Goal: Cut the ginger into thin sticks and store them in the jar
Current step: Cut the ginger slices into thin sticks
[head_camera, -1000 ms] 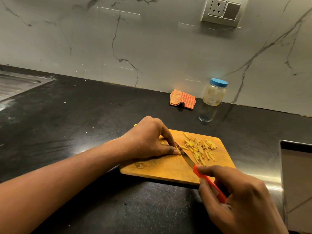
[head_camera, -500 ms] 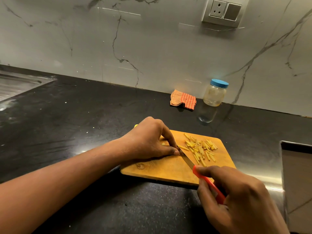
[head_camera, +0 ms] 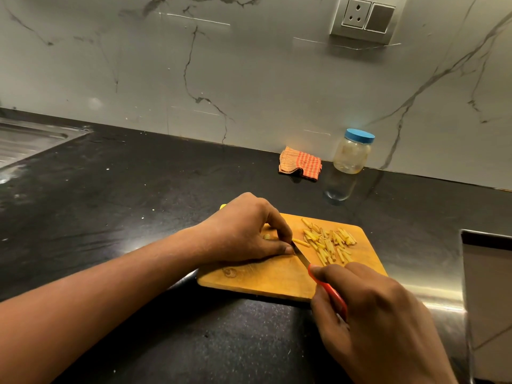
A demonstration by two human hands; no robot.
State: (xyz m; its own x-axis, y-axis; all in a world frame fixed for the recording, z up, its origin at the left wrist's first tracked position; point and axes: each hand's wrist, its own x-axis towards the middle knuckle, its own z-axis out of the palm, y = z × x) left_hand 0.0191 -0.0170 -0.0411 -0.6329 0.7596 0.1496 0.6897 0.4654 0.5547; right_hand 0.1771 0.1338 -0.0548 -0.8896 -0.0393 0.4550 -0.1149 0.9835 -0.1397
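A wooden cutting board (head_camera: 266, 281) lies on the black counter. My left hand (head_camera: 246, 231) curls over a piece of ginger (head_camera: 266, 236) and pins it to the board; most of the piece is hidden under the fingers. My right hand (head_camera: 379, 320) grips the red handle of a small knife (head_camera: 328, 291), whose blade meets the board right beside my left fingertips. A pile of thin ginger sticks (head_camera: 329, 242) lies on the right half of the board. The clear jar (head_camera: 352, 154) with a blue lid stands closed by the wall.
A folded orange checked cloth (head_camera: 300, 163) lies left of the jar. A steel sink drainboard (head_camera: 25, 139) is at the far left. A steel-edged panel (head_camera: 487, 295) rises at the right. A wall socket (head_camera: 367, 16) is above.
The knife blade has slid a little back toward me beside my left fingertips, and one fresh stick lies just right of the blade. My left hand has kept its place.
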